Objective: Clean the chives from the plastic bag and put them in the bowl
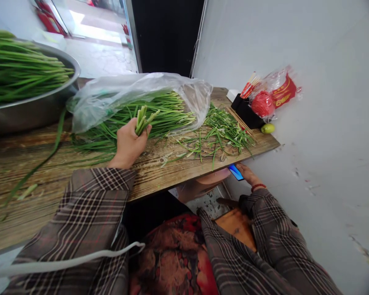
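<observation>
White cord [80, 260]: low on the left, across a checked sleeve [95, 209].
Left hand [127, 145]: closed around a small bunch of green stalks [144, 119], cut ends up, over the middle of the wooden table [160, 176].
Right hand [247, 174]: just under the table's near edge, by the right corner. Its fingers touch a thing with a blue lit screen [236, 172]; I cannot tell how tight the grip is.
Clear bag [123, 90]: along the far edge, with more green stalks [172, 112] inside and poking out.
Green bits [227, 131]: a messy pile near the right end.
Big metal bowl [33, 112]: far left, full of long greens [24, 69].
Black box [247, 112]: at the right end by the wall, a red bundle [263, 103] in plastic on it.
Yellow-green fruit [267, 128]: beside the box, near the right corner.
</observation>
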A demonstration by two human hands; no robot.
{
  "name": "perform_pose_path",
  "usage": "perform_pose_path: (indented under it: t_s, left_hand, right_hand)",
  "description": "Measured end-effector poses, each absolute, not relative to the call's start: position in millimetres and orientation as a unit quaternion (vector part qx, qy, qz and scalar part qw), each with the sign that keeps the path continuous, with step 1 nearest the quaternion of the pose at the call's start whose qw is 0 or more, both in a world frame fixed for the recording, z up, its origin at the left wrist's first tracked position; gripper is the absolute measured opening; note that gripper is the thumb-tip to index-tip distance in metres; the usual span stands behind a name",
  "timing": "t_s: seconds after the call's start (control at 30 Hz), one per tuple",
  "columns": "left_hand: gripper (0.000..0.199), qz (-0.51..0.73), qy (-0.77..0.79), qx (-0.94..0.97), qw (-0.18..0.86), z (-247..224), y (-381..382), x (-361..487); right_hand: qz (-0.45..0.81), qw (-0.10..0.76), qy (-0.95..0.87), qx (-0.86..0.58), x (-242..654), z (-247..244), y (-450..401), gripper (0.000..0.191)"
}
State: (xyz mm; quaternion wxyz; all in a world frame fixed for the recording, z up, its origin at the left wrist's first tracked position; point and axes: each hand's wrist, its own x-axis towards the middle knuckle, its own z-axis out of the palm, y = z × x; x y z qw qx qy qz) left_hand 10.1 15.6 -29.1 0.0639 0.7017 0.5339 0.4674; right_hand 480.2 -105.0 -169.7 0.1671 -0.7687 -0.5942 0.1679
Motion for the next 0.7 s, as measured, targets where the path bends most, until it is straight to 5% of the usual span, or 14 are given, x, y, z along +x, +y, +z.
perform_pose_path:
  t_s: [0.7]
  left_hand:
    - [0.022,0.443,0.547,0.71,0.039,-31.0,17.6,8.6]
  right_hand:
    - [0.257,0.181,-0.603,-0.733,488.7,-174.4,-117.5,0.049]
